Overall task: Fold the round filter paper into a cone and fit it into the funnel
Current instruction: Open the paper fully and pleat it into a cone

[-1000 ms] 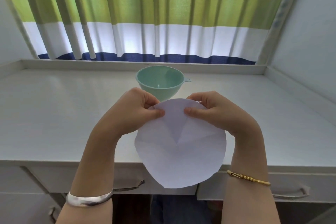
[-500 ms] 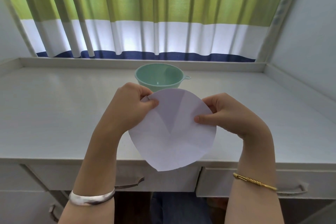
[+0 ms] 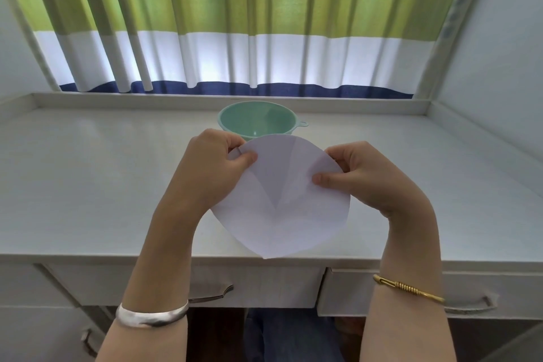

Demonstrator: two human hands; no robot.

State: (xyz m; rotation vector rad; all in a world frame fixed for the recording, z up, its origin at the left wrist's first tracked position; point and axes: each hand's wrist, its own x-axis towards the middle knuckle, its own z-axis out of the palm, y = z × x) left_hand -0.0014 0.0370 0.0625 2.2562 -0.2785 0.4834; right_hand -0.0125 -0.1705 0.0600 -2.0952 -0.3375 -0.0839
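Note:
I hold a white round filter paper (image 3: 282, 214) up in front of me above the desk's front edge. It curls into a shallow cone, with a V-shaped crease running down to its centre and its bottom drawn to a point. My left hand (image 3: 214, 164) pinches the paper's upper left edge. My right hand (image 3: 361, 173) pinches its right edge, thumb on the front. Just behind the paper, a mint-green funnel (image 3: 258, 119) with a small tab handle stands on the desk, its front rim hidden by the paper.
The white desk (image 3: 88, 185) has a raised lip along the back and sides. A striped green, white and blue curtain (image 3: 235, 23) hangs behind it. Drawers with metal handles (image 3: 211, 295) sit below the front edge. Bracelets are on both wrists.
The paper has risen and curled tighter; its lower edge now comes to a point. My right hand slid outward from the paper's top to its right edge. The left hand kept its grip.

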